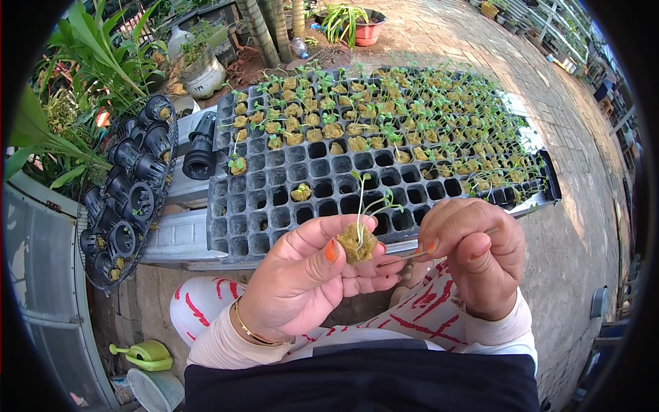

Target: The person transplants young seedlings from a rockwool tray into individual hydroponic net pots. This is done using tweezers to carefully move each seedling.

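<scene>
In my left hand [295, 278] I hold a seedling plug [356, 245], a brownish spongy lump with thin pale stems and small green leaves rising from it. Thumb and fingers grip its sides. Close by on the right, my right hand [477, 250] pinches a thin stick [405, 257], whose tip points left toward the plug. Just beyond both hands lies a black seedling tray [221, 206]. Its far and right cells hold many sprouted plugs [333, 130], while most near-left cells are bare. A lone plug [300, 192] sits among those.
A black basket [171, 147] of black net pots [141, 202] stands left of the tray. Between them, stacked net pots [200, 154] lie on the metal bench [182, 230]. A green watering can [147, 355] rests at lower left. Potted plants [367, 29] stand behind.
</scene>
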`<state>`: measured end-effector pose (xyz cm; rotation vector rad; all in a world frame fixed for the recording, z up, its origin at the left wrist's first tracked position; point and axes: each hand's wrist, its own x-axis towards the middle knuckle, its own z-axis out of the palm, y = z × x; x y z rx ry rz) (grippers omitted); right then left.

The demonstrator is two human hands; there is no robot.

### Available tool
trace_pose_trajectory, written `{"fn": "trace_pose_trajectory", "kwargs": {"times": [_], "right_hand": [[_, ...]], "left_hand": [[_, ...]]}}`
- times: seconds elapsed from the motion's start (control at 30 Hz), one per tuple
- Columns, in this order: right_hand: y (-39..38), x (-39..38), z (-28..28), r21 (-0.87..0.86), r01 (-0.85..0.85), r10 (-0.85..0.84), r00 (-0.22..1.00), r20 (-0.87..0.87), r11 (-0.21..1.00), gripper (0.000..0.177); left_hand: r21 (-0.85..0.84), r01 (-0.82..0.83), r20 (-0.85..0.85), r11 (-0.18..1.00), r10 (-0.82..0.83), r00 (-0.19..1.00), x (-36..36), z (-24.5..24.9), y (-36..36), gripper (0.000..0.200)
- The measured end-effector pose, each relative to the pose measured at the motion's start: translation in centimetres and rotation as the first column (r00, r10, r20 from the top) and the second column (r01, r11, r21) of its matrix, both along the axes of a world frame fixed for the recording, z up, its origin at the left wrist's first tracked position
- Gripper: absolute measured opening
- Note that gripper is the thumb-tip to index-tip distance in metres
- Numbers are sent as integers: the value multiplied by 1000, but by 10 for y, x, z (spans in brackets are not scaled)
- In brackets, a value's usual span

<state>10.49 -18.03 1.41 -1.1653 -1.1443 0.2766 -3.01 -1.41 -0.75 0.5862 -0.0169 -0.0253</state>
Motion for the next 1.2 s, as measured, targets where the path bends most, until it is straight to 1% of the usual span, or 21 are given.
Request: {"fn": "trace_pose_trajectory", "kwargs": {"times": [0.03,0.1,0.2,0.23,0.3,0.33,0.4,0.43,0.5,0.53,0.6,0.7,0.83,0.9,0.93,1.0,1.13,1.2], "right_hand": [[-1,1,2,0,-1,1,1000,1,1000,26],[-2,3,5,21,38,-40,987,154,999,27],[-5,3,9,70,47,-59,983,174,996,29],[-6,3,8,70,48,-60,983,173,996,29],[-6,4,7,140,80,-97,988,119,987,30],[-6,4,6,140,80,-97,988,118,987,30],[-4,4,5,150,120,-135,986,97,981,31],[-4,4,4,150,121,-136,986,96,981,31],[-2,2,3,154,88,-99,993,66,984,30],[-2,1,3,154,88,-99,993,66,984,30],[-2,0,3,157,53,-63,996,56,986,30],[-1,0,3,148,32,-42,997,66,988,29],[-2,0,6,124,23,-38,993,115,992,29],[-2,1,7,85,0,-16,982,189,996,28],[-2,0,6,85,-1,-15,982,189,996,28],[-1,-1,6,103,9,-30,979,202,995,27],[0,0,9,87,16,-37,969,245,996,27],[2,1,10,75,2,-25,953,303,997,28]], "left_hand": [[0,-1,1,1000,1,1000,0,0,0,41],[16,-20,-9,1000,20,1000,0,1,0,41],[20,-18,7,1000,18,1000,0,0,1,40],[20,-17,6,1000,17,1000,0,-1,2,40],[45,-41,33,998,39,999,1,-3,2,40],[45,-40,32,998,39,999,1,-3,2,40],[117,-96,45,989,91,995,2,-4,0,39],[117,-95,45,989,91,995,3,-4,-1,39],[186,-129,68,974,118,991,4,-4,-2,37],[186,-129,68,974,118,991,4,-4,-2,37],[246,-172,90,954,154,984,4,-4,-3,35],[273,-170,77,947,155,985,3,-4,-2,34],[227,-144,37,963,140,990,3,-3,-2,35],[138,-116,-14,984,119,993,2,-3,-2,37],[138,-117,-13,983,120,993,2,-3,-1,37],[81,-56,-18,995,57,998,2,-2,0,31],[104,-49,-43,993,54,998,1,1,-3,34],[144,-87,-101,986,102,990,1,4,-5,44]]}}
